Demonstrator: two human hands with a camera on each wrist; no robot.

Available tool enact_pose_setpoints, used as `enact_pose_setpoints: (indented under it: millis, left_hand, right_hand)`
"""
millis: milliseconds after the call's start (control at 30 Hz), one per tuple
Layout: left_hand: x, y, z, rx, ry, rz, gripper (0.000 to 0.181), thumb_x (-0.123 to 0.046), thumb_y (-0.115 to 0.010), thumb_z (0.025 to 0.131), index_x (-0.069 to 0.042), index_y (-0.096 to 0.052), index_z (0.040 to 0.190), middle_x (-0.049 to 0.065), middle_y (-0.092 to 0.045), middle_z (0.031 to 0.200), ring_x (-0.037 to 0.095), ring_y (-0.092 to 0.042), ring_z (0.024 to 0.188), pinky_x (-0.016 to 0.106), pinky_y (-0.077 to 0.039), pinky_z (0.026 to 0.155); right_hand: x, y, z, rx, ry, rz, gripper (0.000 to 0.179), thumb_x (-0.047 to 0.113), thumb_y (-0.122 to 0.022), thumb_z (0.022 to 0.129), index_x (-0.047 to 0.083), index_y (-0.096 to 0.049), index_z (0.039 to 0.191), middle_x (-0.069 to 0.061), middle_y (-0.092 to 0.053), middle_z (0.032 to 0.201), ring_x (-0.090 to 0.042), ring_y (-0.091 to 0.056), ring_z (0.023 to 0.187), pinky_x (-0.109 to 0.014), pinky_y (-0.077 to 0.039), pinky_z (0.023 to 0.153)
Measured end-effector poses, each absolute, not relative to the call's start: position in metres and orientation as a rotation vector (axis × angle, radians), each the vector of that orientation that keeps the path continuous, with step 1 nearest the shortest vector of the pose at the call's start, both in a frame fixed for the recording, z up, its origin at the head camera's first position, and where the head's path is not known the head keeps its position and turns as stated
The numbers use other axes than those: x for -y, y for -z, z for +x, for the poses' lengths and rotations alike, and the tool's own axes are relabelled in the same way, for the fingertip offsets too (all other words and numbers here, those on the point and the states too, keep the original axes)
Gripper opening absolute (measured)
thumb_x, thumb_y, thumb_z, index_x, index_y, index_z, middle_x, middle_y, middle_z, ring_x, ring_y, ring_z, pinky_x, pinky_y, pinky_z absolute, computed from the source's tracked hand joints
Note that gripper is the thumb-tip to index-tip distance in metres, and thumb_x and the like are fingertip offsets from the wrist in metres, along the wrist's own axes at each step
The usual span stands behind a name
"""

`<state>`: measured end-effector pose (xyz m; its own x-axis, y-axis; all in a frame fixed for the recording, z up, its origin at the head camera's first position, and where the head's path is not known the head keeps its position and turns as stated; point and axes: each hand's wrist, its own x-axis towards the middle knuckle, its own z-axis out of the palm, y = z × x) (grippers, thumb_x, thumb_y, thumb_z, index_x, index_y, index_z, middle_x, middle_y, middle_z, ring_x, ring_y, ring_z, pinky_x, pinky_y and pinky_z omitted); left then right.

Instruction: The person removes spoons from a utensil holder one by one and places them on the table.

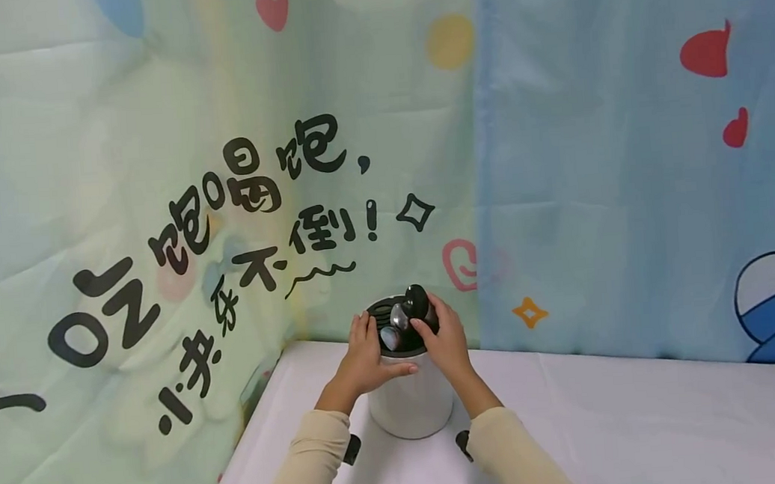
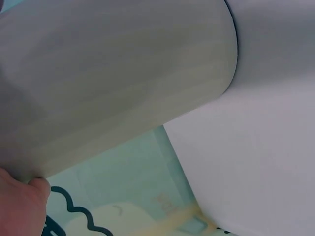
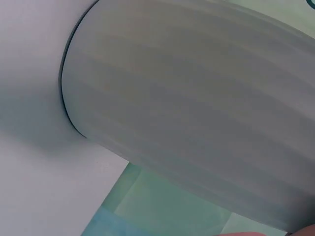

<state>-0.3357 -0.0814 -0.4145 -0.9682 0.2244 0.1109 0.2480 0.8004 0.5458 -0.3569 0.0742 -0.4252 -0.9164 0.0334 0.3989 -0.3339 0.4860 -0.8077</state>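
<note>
A white cylindrical utensil holder (image 1: 409,405) with a black slotted top (image 1: 402,354) stands upright on the table. Out of its top stick a black rounded utensil head (image 1: 416,300) and shiny metal utensil heads (image 1: 399,317). My left hand (image 1: 362,364) grips the holder's upper left side, fingers along the rim and thumb across the front. On the opposite side, my right hand (image 1: 447,343) grips the upper right edge, its thumb over the rim close beside the black head. Both wrist views are mostly filled by the holder's pale wall (image 2: 118,73), with only bits of the hands showing.
A white-covered table (image 1: 609,421) extends to the right and front of the holder. Printed curtains (image 1: 599,182) hang directly behind and along the left, close to the table edge. Black wrist straps (image 1: 352,450) show at both sleeves.
</note>
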Motion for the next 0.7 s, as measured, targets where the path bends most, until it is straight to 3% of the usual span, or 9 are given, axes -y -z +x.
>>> enact_pose_setpoints:
  millis: [300, 500, 700]
  left_hand:
    - [0.080, 0.415, -0.336, 2.961, 0.899, -0.355, 0.112, -0.054, -0.071, 0.070, 0.003, -0.010, 0.145, 0.017, -0.006, 0.153, 0.032, 0.002, 0.141, 0.049, -0.024, 0.108]
    - [0.080, 0.414, -0.334, 2.966, 0.921, -0.328, 0.113, -0.054, -0.071, 0.069, 0.002, -0.010, 0.145, 0.016, -0.004, 0.153, 0.032, 0.003, 0.141, 0.050, -0.024, 0.108]
    - [0.077, 0.413, -0.326, 2.953, 0.926, -0.349, 0.112, -0.053, -0.073, 0.069, 0.005, -0.012, 0.144, 0.019, -0.005, 0.152, 0.033, 0.002, 0.141, 0.051, -0.024, 0.108]
  right_hand:
    - [-0.078, 0.408, -0.354, 2.312, -1.356, 0.280, 0.052, 0.020, -0.059, 0.089, 0.002, -0.040, 0.134, -0.020, -0.045, 0.132, -0.036, -0.040, 0.123, -0.055, -0.029, 0.103]
    - [-0.086, 0.378, -0.355, 2.208, -1.310, 0.320, 0.049, 0.018, -0.060, 0.088, 0.001, -0.044, 0.131, -0.020, -0.058, 0.114, -0.034, -0.049, 0.112, -0.055, -0.032, 0.099]
    - [-0.113, 0.343, -0.347, 2.101, -1.336, 0.289, 0.051, 0.018, -0.058, 0.090, 0.002, -0.040, 0.136, -0.018, -0.063, 0.086, -0.031, -0.061, 0.083, -0.044, -0.049, 0.076]
